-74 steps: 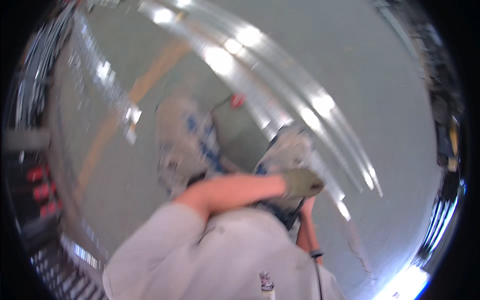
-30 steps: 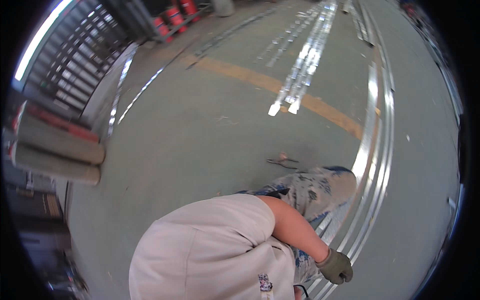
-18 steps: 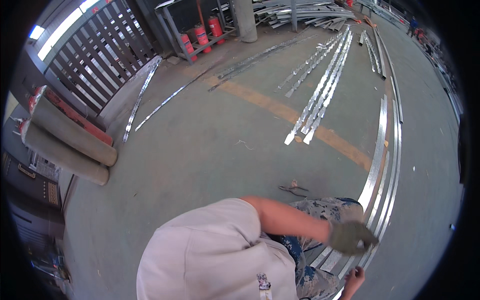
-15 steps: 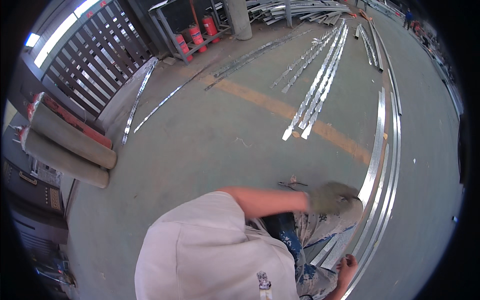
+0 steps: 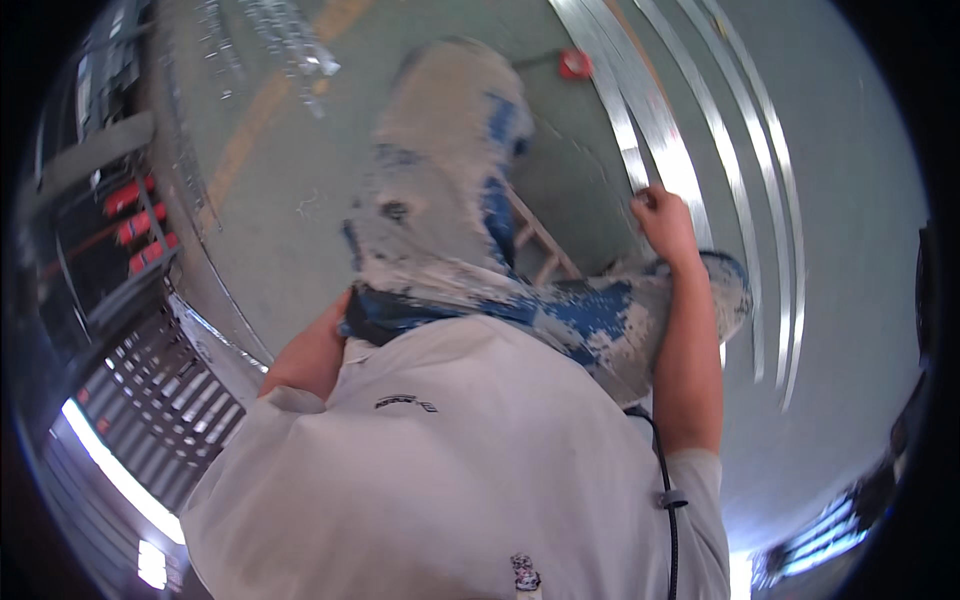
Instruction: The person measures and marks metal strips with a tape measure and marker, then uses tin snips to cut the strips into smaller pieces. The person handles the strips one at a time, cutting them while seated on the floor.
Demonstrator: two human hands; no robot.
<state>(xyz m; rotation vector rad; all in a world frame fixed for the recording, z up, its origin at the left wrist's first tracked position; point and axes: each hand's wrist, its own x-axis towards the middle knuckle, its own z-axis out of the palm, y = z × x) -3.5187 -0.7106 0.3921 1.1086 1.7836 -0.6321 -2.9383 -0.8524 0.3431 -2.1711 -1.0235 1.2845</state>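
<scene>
My right hand [image 5: 665, 228] is bare, with its fingers curled together at the end of a flat silvery metal strip [image 5: 618, 125]. Whatever it pinches is too small to make out. Beside it runs a wider metal strip [image 5: 662, 130]. Of my left arm only the forearm [image 5: 312, 352] shows at my hip; the hand is hidden behind my body and thigh. A small red boxy thing [image 5: 575, 64] lies at the far edge of the strips, its kind unclear.
Several more long metal strips [image 5: 765, 165] lie to the right. My bent legs in patterned trousers [image 5: 440, 170] surround a ladder-like frame [image 5: 540, 240]. Shiny twisted strips [image 5: 285, 40] lie far left, near red cylinders [image 5: 140, 225] on a rack. A slatted gate [image 5: 160, 380] stands left.
My view has swung round and down toward my body. The gloved left hand, which was over my knee, has gone out of sight. The right hand is beside a strip's end.
</scene>
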